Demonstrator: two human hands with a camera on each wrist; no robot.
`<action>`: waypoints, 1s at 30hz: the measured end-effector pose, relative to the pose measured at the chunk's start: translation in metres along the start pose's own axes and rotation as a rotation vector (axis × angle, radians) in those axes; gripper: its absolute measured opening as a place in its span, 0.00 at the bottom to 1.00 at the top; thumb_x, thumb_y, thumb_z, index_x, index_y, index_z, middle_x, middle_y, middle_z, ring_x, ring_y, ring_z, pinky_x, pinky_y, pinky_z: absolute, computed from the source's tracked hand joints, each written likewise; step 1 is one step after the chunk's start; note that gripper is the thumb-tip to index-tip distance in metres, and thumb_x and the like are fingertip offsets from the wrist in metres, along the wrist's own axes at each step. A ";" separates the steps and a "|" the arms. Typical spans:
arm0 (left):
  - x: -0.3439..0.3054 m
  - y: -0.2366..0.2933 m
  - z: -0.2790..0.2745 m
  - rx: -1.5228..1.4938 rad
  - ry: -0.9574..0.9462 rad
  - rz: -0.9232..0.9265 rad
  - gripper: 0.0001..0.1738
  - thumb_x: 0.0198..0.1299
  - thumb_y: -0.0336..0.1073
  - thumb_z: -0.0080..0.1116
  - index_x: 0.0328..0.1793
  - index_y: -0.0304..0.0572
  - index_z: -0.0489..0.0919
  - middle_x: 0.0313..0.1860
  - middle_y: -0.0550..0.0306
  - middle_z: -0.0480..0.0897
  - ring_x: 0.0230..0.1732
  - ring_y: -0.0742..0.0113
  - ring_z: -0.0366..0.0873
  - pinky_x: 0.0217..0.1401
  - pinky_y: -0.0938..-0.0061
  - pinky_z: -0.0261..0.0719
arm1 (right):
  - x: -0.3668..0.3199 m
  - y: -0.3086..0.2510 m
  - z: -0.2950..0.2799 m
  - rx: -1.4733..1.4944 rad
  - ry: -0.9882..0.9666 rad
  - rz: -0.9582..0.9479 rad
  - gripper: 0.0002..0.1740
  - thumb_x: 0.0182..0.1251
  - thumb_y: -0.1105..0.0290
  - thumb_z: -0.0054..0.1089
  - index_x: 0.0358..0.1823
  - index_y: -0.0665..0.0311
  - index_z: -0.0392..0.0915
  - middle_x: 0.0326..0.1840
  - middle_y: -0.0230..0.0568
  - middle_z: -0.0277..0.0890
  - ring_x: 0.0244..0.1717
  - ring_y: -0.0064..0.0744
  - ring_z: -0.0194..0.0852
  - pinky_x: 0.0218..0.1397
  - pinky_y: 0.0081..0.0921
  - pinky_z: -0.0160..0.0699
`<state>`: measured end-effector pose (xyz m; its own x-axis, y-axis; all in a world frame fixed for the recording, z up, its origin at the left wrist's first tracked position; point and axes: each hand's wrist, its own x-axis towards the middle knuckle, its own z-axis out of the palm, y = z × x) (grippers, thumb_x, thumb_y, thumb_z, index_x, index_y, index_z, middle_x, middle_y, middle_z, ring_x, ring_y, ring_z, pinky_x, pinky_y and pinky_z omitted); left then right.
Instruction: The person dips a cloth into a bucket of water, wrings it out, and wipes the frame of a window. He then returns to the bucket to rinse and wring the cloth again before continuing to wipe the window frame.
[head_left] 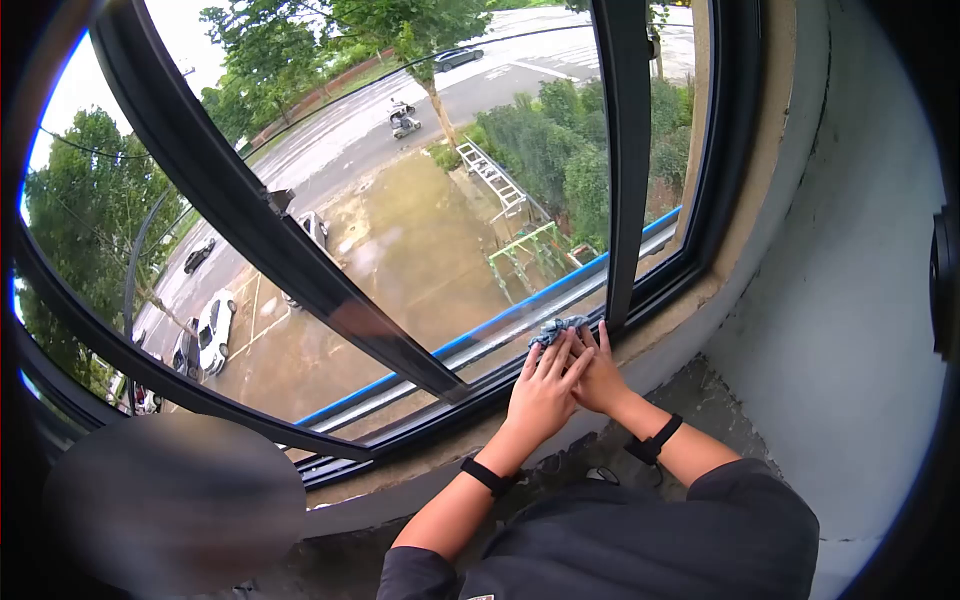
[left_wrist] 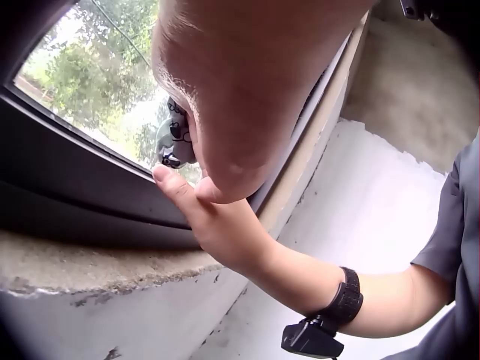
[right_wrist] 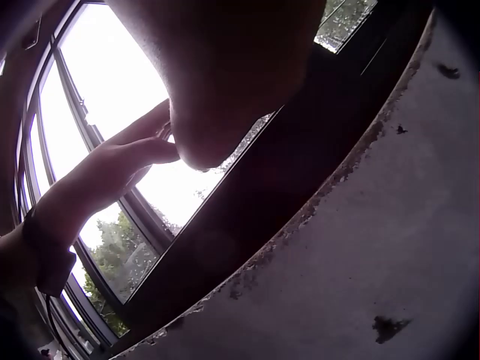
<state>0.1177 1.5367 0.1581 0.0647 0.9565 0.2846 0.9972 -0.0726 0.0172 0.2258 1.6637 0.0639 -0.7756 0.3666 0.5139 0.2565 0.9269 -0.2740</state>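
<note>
A bunched, patterned grey-blue cloth (head_left: 556,329) lies against the lower window glass, close to the dark frame. My left hand (head_left: 545,392) presses on it with fingers stretched out. Beside it, my right hand (head_left: 599,382) reaches to the same cloth, its fingers extended and partly covered by the left hand. In the left wrist view, the cloth (left_wrist: 174,139) shows between the left hand (left_wrist: 232,97) and the pane, with the right hand (left_wrist: 225,229) just below. Against the light, the right wrist view has the right hand (right_wrist: 225,90) large and dark, hiding the cloth.
Dark window frames (head_left: 625,180) divide the panes, and a rough sill (head_left: 665,335) runs below them. To the right stands a grey wall (head_left: 850,280). A blurred rounded shape (head_left: 175,500) fills the lower left. Beyond the glass are a yard, parked cars and trees.
</note>
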 end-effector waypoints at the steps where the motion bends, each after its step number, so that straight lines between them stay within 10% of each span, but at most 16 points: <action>1: -0.006 -0.003 -0.007 -0.009 0.043 -0.013 0.44 0.59 0.39 0.63 0.85 0.59 0.66 0.88 0.44 0.59 0.88 0.52 0.54 0.88 0.49 0.49 | 0.007 -0.007 -0.002 0.015 0.006 -0.008 0.41 0.71 0.51 0.60 0.84 0.55 0.63 0.86 0.51 0.56 0.86 0.67 0.45 0.83 0.78 0.32; 17: -0.148 -0.083 -0.094 0.027 0.423 -0.272 0.38 0.66 0.43 0.58 0.85 0.65 0.69 0.88 0.46 0.59 0.89 0.52 0.54 0.89 0.47 0.44 | 0.106 -0.185 -0.031 -0.109 0.019 -0.419 0.40 0.69 0.54 0.59 0.82 0.54 0.65 0.86 0.37 0.59 0.90 0.47 0.45 0.85 0.76 0.16; 30: -0.242 -0.137 -0.126 -0.131 0.766 -0.365 0.36 0.65 0.39 0.53 0.82 0.45 0.69 0.88 0.32 0.55 0.89 0.33 0.46 0.88 0.38 0.37 | 0.145 -0.322 0.002 -0.122 -0.005 -0.586 0.41 0.74 0.52 0.53 0.86 0.53 0.58 0.92 0.41 0.46 0.93 0.48 0.30 0.83 0.77 0.09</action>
<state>-0.0390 1.2799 0.2076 -0.3499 0.4748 0.8075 0.9351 0.1254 0.3314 0.0297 1.4184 0.2254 -0.8107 -0.2084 0.5471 -0.1507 0.9773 0.1489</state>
